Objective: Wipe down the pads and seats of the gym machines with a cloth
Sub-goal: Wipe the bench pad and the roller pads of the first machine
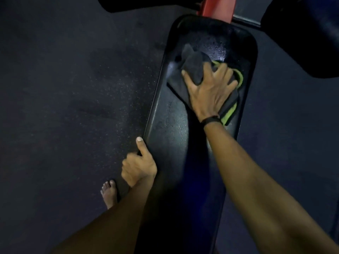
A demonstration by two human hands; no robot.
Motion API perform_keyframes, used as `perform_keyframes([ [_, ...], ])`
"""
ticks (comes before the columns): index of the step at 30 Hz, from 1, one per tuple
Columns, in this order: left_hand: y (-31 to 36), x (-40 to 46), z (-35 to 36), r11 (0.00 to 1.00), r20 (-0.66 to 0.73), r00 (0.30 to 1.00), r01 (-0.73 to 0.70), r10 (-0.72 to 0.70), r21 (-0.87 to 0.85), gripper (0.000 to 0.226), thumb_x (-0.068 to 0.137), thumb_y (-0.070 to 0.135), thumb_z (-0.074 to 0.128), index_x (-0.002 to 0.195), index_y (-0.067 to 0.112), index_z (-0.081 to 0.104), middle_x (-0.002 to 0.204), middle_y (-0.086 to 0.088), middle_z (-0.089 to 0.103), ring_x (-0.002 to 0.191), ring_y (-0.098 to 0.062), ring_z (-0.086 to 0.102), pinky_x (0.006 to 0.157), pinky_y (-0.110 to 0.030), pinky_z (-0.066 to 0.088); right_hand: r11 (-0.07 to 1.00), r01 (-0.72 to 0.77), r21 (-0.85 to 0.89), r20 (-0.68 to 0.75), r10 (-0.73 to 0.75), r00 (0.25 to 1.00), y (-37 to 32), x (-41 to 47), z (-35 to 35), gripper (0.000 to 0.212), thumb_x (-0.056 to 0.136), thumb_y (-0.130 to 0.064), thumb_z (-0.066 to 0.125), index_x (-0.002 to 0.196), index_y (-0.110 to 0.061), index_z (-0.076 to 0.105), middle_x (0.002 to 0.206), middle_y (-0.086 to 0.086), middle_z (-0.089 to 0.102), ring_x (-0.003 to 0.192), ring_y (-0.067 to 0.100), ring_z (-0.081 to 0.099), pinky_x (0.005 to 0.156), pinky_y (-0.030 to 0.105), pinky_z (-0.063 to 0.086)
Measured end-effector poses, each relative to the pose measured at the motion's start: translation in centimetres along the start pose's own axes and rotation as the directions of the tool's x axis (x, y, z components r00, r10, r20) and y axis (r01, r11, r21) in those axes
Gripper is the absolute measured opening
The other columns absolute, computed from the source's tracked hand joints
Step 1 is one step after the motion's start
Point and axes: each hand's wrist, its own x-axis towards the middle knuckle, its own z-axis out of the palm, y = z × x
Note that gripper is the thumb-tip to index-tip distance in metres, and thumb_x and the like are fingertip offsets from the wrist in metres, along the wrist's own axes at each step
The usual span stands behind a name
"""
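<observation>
Right hand [209, 88] presses a soft, limp cloth [190, 66] flat on the bench pad [165, 125]; left hand [139, 165] grips the pad's edge.

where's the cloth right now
In the head view, the cloth lies on the far part of the bench pad, pressed under the right hand, near the red post.

text: none legible | labels: none | brands: none | numbers: none | signs: none
</observation>
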Motion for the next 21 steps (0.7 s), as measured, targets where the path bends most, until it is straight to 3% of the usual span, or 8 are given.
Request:
perform_keyframes([
  [4, -0.1, 0.0, -0.3, 1.0, 0.048, 0.999, -0.008, 0.008, 0.008, 0.074, 0.099, 0.067, 0.021, 0.074, 0.009, 0.059, 0.073, -0.01, 0.051, 0.088, -0.038, 0.059, 0.076, -0.041, 0.034, 0.989, 0.109, 0.1, 0.241, -0.13, 0.962, 0.6, -13.1, -5.4, 0.049, 0.082, -0.064, 0.068, 0.107, -0.022, 0.067, 0.105, 0.011, 0.057, 0.098, 0.03, 0.05, 0.082, 0.044, 0.032],
  [6, 0.0, 0.0, -0.4, 1.0, 0.069, 0.998, -0.008, 0.007, 0.007, 0.075, 0.099, 0.067, 0.02, 0.076, 0.007, 0.06, 0.083, -0.019, 0.06, 0.092, -0.039, 0.06, 0.077, -0.041, 0.033, 0.972, 0.201, 0.121, 0.302, -0.229, 0.925, 1.0, -17.8, -6.9, 0.048, 0.077, -0.062, 0.071, 0.109, -0.025, 0.067, 0.104, 0.009, 0.057, 0.094, 0.029, 0.051, 0.078, 0.043, 0.034],
  [10, 0.2, 0.0, -0.3, 1.0, 0.041, 0.999, -0.005, 0.005, 0.001, 0.077, 0.099, 0.066, 0.022, 0.076, 0.006, 0.063, 0.09, -0.022, 0.066, 0.083, -0.037, 0.056, 0.077, -0.041, 0.035, 0.935, 0.328, 0.133, 0.218, -0.35, 0.911, -0.1, -9.7, -3.5, 0.046, 0.081, -0.062, 0.066, 0.106, -0.024, 0.064, 0.106, 0.012, 0.057, 0.097, 0.03, 0.05, 0.08, 0.046, 0.034],
  [12, 0.1, 0.1, -0.2, 1.0, 0.04, 0.999, -0.006, 0.006, 0.012, 0.073, 0.099, 0.066, 0.022, 0.071, 0.01, 0.059, 0.085, -0.019, 0.064, 0.076, -0.03, 0.048, 0.077, -0.041, 0.035, 0.969, 0.242, 0.048, 0.126, -0.246, 0.961, -1.8, -2.5, -0.6, 0.049, 0.084, -0.068, 0.06, 0.103, -0.024, 0.066, 0.105, 0.011, 0.058, 0.098, 0.03, 0.052, 0.08, 0.045, 0.034],
  [15, 0.2, -0.1, -0.2, 1.0, 0.03, 0.999, -0.027, 0.028, -0.012, 0.073, 0.1, 0.065, 0.023, 0.071, 0.009, 0.061, 0.085, -0.017, 0.065, 0.082, -0.035, 0.056, 0.078, -0.041, 0.037, 0.993, 0.108, 0.057, -0.005, -0.108, 0.994, -2.9, 2.9, 1.3, 0.049, 0.084, -0.07, 0.058, 0.098, -0.023, 0.068, 0.098, 0.009, 0.059, 0.092, 0.03, 0.055, 0.077, 0.042, 0.033],
  [21, 0.4, 0.0, -0.4, 0.999, 0.065, 0.997, 0.031, -0.029, -0.027, 0.078, 0.1, 0.063, 0.026, 0.095, -0.003, 0.069, 0.105, -0.027, 0.067, 0.102, -0.044, 0.06, 0.089, -0.046, 0.042, 0.956, 0.257, 0.14, 0.276, -0.287, 0.917, -0.8, -14.6, -5.5, 0.045, 0.08, -0.058, 0.068, 0.109, -0.024, 0.065, 0.103, 0.011, 0.057, 0.093, 0.03, 0.05, 0.077, 0.044, 0.035],
])
